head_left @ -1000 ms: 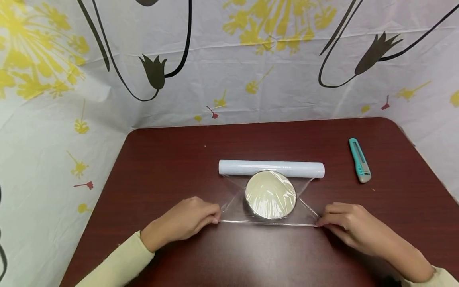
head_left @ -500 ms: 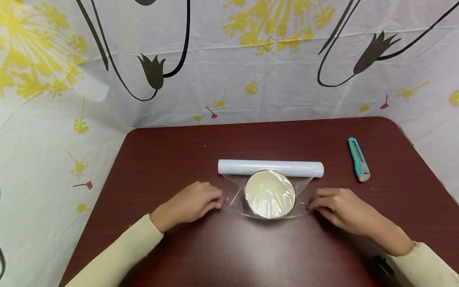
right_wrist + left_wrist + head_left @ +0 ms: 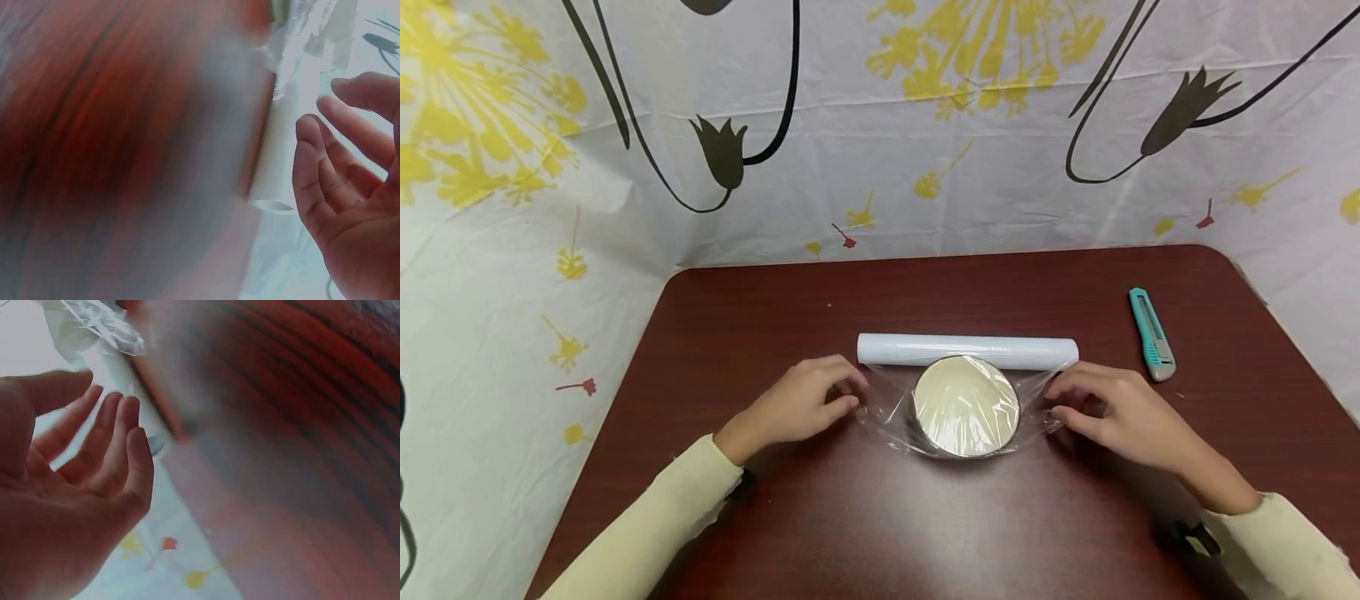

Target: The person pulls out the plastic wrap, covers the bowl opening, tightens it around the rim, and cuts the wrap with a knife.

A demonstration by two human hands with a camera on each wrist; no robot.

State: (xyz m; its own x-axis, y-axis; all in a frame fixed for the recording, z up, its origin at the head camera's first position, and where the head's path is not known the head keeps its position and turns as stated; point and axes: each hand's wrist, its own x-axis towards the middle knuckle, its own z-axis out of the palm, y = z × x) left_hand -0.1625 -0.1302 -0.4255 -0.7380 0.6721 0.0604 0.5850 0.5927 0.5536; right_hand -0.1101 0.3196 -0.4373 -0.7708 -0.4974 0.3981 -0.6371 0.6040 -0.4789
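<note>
A round container (image 3: 966, 407) with a pale cream face and thin dark rim stands mid-table under clear plastic wrap (image 3: 887, 390). The wrap runs from a white roll (image 3: 1000, 352) just behind it, and its near edge hangs crumpled around the container. My left hand (image 3: 797, 404) hovers by the wrap's left edge, thumb and fingers apart. At the right edge is my right hand (image 3: 1131, 417), loosely bent. The wrist views show nothing gripped in the left palm or the right palm; whether fingertips graze the wrap, I cannot tell.
A teal utility knife (image 3: 1152, 335) lies at the back right of the dark red-brown table (image 3: 760, 317). A white patterned sheet (image 3: 880, 175) hangs behind the table and along its sides. Dark devices (image 3: 1197, 537) sit at the sleeve cuffs.
Both hands pinched the wrap's near corners, pulled tight, then moved away from me and let go. The near edge now hangs loose around the container. The roll and knife stay put.
</note>
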